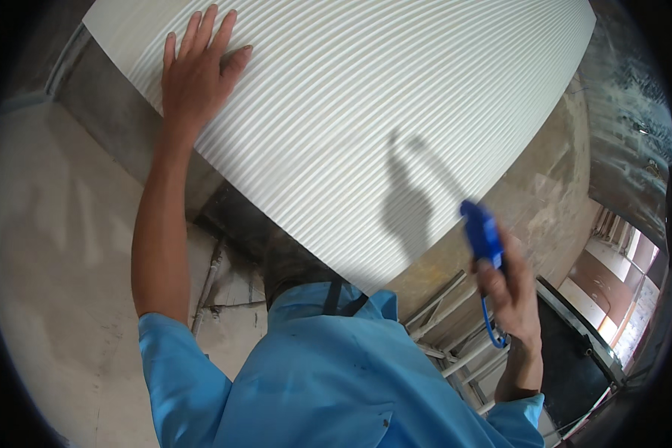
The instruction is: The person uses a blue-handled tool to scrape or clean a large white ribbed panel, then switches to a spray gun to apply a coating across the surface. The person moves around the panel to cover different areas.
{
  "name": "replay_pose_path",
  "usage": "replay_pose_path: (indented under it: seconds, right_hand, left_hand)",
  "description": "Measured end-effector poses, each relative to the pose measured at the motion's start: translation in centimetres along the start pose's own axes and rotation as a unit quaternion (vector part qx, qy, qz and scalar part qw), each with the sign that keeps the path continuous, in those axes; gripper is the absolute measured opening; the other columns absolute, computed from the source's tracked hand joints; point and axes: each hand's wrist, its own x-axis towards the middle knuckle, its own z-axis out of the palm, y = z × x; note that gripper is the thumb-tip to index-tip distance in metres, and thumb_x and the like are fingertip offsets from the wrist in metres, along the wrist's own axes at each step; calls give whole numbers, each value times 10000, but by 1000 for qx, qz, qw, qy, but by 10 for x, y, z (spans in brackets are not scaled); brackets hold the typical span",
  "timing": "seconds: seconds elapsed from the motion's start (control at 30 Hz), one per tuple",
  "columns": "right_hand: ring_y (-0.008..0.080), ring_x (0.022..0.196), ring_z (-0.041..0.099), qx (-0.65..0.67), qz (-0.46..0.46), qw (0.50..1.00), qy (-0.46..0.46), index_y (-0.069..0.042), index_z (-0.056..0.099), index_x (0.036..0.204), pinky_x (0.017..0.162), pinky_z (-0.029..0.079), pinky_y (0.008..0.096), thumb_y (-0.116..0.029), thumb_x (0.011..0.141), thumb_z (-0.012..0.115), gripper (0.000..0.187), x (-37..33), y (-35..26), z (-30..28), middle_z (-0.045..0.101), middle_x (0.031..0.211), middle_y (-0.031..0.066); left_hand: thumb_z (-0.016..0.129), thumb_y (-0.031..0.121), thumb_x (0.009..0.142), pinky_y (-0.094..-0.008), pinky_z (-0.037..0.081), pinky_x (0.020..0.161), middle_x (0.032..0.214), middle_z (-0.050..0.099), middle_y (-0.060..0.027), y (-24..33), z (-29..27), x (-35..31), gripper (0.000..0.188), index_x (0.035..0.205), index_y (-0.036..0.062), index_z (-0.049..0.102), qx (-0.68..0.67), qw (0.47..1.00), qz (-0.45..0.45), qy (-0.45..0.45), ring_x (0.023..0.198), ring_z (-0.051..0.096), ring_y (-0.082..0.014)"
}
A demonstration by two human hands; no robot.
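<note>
Had my left hand spread on the white ribbed sheet beneath it, right hand wrapped around a small blue handheld tool, couldn't tell what's done or left.

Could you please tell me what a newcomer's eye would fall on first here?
Probably the big white ribbed panel across the upper middle, with the left hand spread on its upper-left part. Next, the bright blue tool in the right hand, right of centre, and the dark shadow on the panel to its left.
</note>
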Motion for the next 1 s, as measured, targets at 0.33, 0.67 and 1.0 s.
replay_pose_path:
  seconds: [0.33, 0.67, 1.0]
  right_hand:
    - [108, 627, 548, -19, -82, 994, -72, 18, 414, 1528, 598, 469, 286, -297, 1016, 603, 630, 65, -19, 14, 617, 796, 58]
    - [183, 615, 599, -89, -110, 980, -137, 8, 479, 1483, 625, 505, 368, -276, 1003, 567, 565, 86, -49, 21, 612, 780, 126]
    - [142, 601, 559, -108, -56, 988, -99, 22, 459, 1486, 601, 487, 327, -323, 1052, 526, 559, 84, -61, 31, 595, 752, 47]
  left_hand:
    - [510, 523, 1029, -522, 201, 1236, 1639, 381, -40, -13, 8, 2, 594, 1545, 232, 464, -5, 1000, 8, -1, 1524, 315, -263]
    - [568, 468, 1006, -516, 225, 1228, 1606, 437, -40, -20, 2, -3, 564, 1514, 228, 515, -23, 999, -15, -22, 1496, 370, -263]
    - [580, 442, 1008, -515, 267, 1212, 1542, 518, -58, -28, 1, -10, 498, 1450, 212, 583, -31, 999, -10, 13, 1453, 436, -264]
